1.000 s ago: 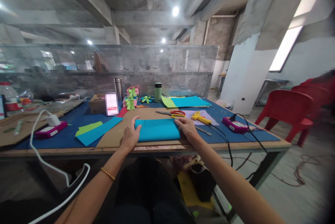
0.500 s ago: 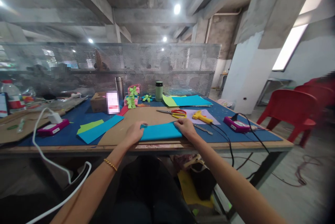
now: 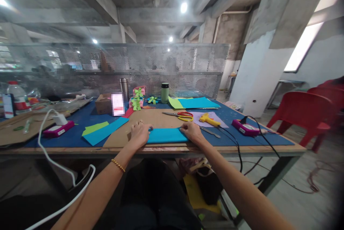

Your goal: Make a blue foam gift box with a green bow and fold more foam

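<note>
A folded blue sheet (image 3: pixel 168 135) lies on brown cardboard (image 3: pixel 118 137) at the table's front edge. My left hand (image 3: pixel 140 134) grips its left end, fingers closed on it. At the right end, my right hand (image 3: pixel 191 132) pinches the sheet's upper corner. Red and yellow scissors (image 3: pixel 185 116) rest just behind the sheet. To the right are a yellow glue gun (image 3: pixel 209 119) on a purple sheet (image 3: pixel 220 124) and a metal blade-like tool (image 3: pixel 211 132). A blue strip (image 3: pixel 104 132) overlaps a green piece (image 3: pixel 94 128) on the left.
Behind stand a green bottle (image 3: pixel 165 94), a steel flask (image 3: pixel 124 89) and a cardboard box (image 3: pixel 103 104). Blue and green sheets (image 3: pixel 197 103) lie at the back. Purple power blocks sit left (image 3: pixel 58 129) and right (image 3: pixel 245 128), with cables hanging over the front edge.
The view has shifted slightly, so the scene sits a little further right. My left hand has rolled forward over the sheet's left end, its knuckles higher. My right hand keeps its pinch.
</note>
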Motion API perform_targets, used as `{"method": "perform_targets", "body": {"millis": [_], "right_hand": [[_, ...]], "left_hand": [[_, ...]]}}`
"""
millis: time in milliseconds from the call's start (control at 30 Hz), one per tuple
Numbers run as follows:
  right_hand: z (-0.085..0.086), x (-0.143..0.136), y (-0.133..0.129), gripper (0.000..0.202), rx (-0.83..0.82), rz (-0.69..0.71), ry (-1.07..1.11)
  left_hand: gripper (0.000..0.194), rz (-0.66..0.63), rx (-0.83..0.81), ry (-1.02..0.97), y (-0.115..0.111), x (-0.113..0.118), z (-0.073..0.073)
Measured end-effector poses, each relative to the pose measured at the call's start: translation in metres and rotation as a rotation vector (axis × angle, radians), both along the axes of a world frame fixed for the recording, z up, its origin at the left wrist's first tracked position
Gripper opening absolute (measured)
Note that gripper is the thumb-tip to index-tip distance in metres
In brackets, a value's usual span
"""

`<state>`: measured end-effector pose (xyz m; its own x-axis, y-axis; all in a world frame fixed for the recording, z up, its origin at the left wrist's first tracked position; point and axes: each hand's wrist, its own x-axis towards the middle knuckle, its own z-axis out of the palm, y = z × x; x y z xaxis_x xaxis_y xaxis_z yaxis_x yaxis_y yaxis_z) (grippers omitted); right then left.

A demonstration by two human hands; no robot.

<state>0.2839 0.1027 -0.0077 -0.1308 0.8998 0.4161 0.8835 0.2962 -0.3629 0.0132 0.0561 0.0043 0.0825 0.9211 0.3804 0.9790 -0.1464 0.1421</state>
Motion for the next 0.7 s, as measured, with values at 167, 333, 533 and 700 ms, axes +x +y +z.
{"method": "perform_targets", "body": {"millis": [167, 333, 533, 700], "right_hand": [[0.008, -0.003, -0.004, 0.012, -0.068, -0.058, -0.026], [0.014, -0.005, 0.000, 0.015, -0.139, -0.108, -0.036], [0.017, 0.000, 0.013, 0.015, -0.127, -0.113, -0.036], [0.017, 0.003, 0.020, 0.014, -0.119, -0.107, -0.048]], "left_hand": [[0.053, -0.198, 0.014, 0.189, 0.002, 0.003, 0.006], [0.058, -0.390, -0.145, 0.352, 0.006, 0.003, 0.016], [0.061, -0.382, -0.177, 0.347, 0.009, 0.014, 0.026], [0.060, -0.374, -0.146, 0.366, 0.018, 0.019, 0.024]]}}
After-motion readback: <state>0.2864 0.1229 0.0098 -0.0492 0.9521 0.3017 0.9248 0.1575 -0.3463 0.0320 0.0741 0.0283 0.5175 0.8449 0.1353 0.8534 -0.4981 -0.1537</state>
